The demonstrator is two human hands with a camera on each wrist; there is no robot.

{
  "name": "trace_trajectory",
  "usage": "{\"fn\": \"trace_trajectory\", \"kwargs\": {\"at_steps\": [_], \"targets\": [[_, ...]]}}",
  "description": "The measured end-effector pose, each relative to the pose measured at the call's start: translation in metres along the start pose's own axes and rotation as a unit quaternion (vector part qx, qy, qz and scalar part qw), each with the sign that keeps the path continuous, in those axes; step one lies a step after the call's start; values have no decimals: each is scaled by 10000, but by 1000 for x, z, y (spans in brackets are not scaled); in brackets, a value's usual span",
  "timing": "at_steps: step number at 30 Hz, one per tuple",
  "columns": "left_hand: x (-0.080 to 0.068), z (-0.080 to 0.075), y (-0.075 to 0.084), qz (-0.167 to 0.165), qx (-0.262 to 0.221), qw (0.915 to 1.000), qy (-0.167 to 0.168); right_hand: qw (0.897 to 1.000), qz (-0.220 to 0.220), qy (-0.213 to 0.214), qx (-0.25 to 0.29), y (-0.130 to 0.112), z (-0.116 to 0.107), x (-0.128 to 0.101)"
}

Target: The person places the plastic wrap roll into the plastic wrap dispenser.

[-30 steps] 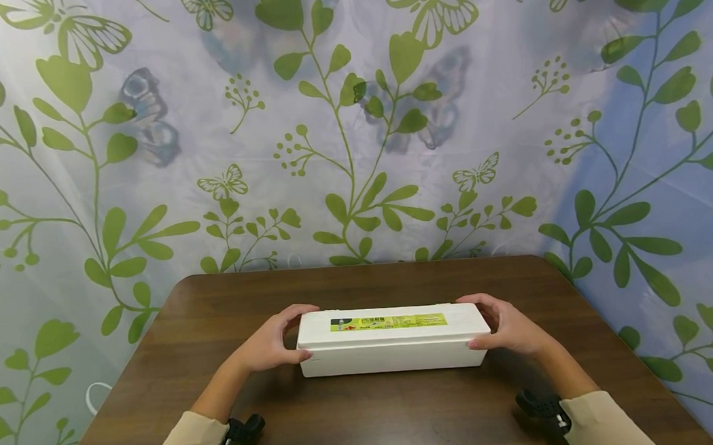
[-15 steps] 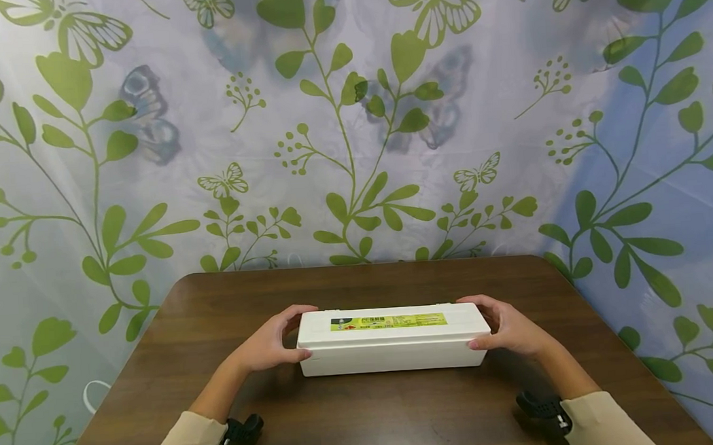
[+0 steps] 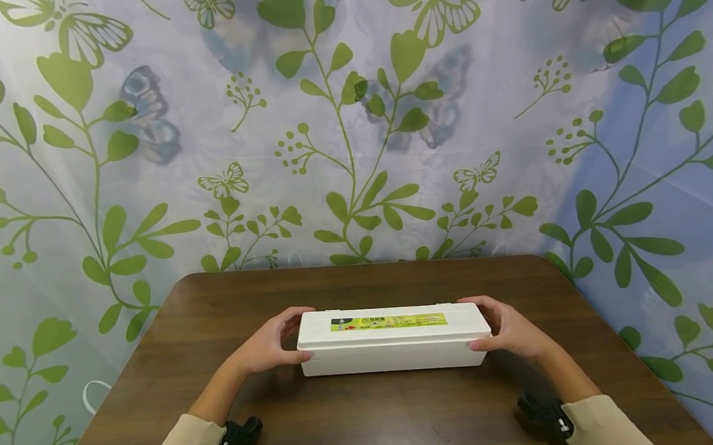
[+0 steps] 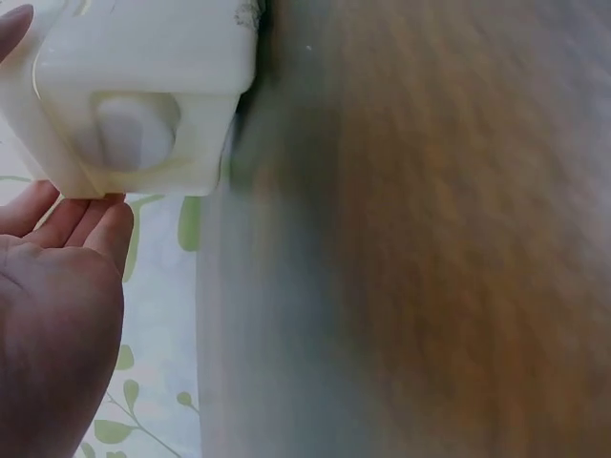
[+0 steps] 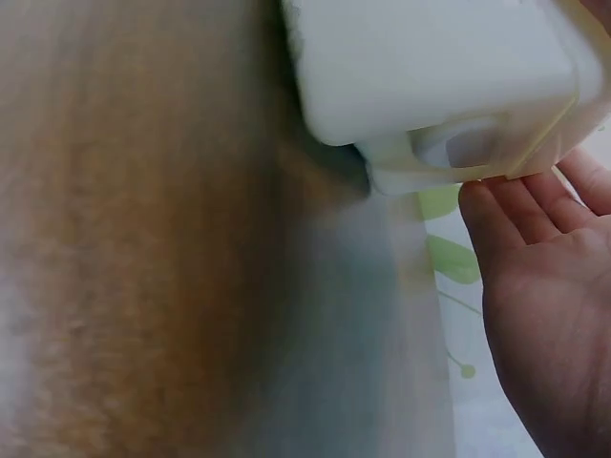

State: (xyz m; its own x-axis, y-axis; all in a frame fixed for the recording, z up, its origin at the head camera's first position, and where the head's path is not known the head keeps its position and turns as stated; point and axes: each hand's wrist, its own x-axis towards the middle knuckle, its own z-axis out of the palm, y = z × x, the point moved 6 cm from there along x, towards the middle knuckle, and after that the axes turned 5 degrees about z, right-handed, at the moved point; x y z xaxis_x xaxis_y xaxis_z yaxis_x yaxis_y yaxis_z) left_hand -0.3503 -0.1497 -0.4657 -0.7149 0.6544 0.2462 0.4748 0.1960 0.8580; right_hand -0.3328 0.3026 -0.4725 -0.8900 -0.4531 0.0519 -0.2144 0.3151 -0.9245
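Observation:
A long white plastic cling film box [image 3: 395, 357] with a closed lid sits on the table, a yellow-green label [image 3: 389, 322] along its top. At its left end my left hand [image 3: 268, 343] grips it, thumb on the front face and fingers behind. My right hand [image 3: 510, 329] holds the opposite end in the same way. From the left wrist, the end of the box [image 4: 143, 57] shows a round pale disc [image 4: 136, 132] in a recess, with the fingers touching the back edge. A similar recess [image 5: 463, 143] appears in the right wrist view, the fingertips against the edge beside it.
The brown wooden table [image 3: 368, 419] has rounded far corners. Behind it hangs a pale curtain [image 3: 497, 118] printed with green leaves and butterflies. A white loop [image 3: 88, 397] hangs past the left table edge. Black straps [image 3: 241, 435] are worn on both wrists.

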Motion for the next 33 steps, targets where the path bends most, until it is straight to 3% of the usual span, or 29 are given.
{"fn": "trace_trajectory", "kwargs": {"at_steps": [11, 19, 33], "targets": [[-7, 4, -3, 148, -261, 9995, 52, 9991, -235, 21, 353, 9, 6, -9], [-10, 7, -3, 61, -229, 9996, 151, 9999, -53, 154, 26, 13, 9, -13], [-15, 8, 0, -107, -77, 9993, 359, 9997, -197, 129, 54, 16, 6, -13]]}}
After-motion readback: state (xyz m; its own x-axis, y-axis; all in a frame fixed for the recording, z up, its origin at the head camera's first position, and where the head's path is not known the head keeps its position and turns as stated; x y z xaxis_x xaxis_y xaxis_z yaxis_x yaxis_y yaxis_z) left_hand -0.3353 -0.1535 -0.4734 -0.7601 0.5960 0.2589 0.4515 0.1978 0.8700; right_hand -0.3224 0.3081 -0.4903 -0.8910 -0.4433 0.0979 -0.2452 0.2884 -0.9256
